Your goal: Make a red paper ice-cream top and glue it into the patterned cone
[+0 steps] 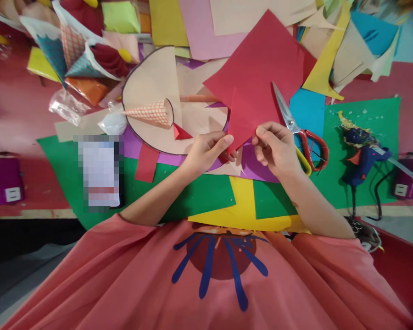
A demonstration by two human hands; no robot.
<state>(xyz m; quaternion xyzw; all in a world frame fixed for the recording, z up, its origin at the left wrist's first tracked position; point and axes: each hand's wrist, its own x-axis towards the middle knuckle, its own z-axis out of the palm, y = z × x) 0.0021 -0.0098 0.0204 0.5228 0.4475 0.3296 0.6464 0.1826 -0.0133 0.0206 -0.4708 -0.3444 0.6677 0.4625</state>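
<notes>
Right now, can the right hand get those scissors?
Probably yes. The scissors lie right beside the right hand, and nothing seems to cover their red handle. The hand's fingertips are at the red paper's edge, so it might have to leave that first.

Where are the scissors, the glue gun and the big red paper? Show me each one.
Scissors (291, 123): head view, on the pivot.
Glue gun (360, 167): head view, on its blue body.
Big red paper (256, 73): head view, on its flat middle.
</notes>
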